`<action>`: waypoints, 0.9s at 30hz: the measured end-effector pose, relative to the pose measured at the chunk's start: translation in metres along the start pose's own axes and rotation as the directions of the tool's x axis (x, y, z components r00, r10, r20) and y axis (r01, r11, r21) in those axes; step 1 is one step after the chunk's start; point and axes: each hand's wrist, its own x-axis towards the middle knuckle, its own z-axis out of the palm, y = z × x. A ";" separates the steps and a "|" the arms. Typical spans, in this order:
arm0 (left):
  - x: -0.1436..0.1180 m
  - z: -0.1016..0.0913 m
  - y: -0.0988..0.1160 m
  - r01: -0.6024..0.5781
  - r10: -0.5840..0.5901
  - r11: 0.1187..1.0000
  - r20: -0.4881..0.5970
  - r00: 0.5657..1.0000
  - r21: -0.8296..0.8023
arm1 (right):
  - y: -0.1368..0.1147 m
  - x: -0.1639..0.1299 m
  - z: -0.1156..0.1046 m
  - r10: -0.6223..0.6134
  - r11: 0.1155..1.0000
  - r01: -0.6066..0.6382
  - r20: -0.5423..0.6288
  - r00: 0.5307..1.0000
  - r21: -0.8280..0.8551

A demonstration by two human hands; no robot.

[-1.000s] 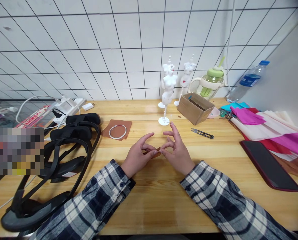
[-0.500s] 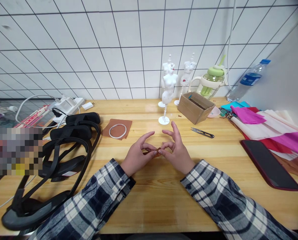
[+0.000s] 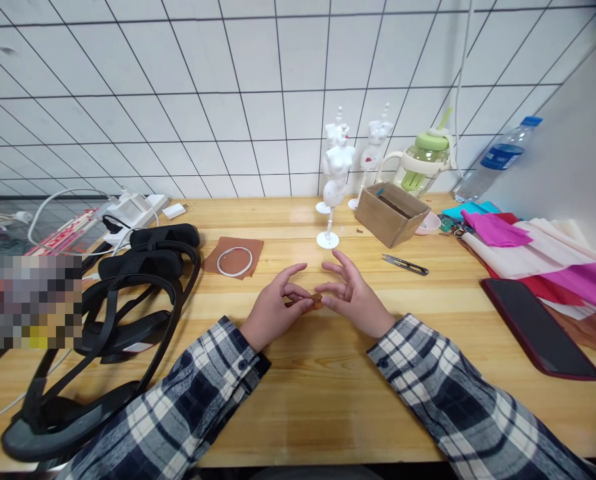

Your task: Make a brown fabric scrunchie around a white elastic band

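Observation:
My left hand [image 3: 277, 308] is closed in a pinch on a small folded piece of brown fabric [image 3: 317, 301], low over the table. The fabric's end sticks out past my left fingertips. My right hand [image 3: 361, 303] is close beside that end, its fingers apart and its index finger raised. Whether its thumb or fingertips still touch the fabric is hard to tell. Beyond my left hand, a flat brown fabric square [image 3: 254, 248] lies with a white ring [image 3: 235, 275] on it. Thread snips [image 3: 405, 265] lie beyond my right hand.
White mini dress forms [image 3: 339, 173] and a cardboard box [image 3: 392, 217] stand at the back. A black headset-like frame [image 3: 171, 327] is on the left. On the right are a phone [image 3: 541, 330], a heap of coloured fabrics [image 3: 543, 257] and a leaning water bottle [image 3: 498, 160].
My right hand has moved slightly right and its pinch has loosened. More of the brown fabric's end now shows between the hands. My left hand stays nearly still.

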 end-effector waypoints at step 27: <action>0.006 -0.009 -0.017 -0.143 0.138 0.879 0.044 0.989 0.455 | 0.002 0.045 -0.056 -0.136 0.833 0.004 -0.197 0.971 -0.554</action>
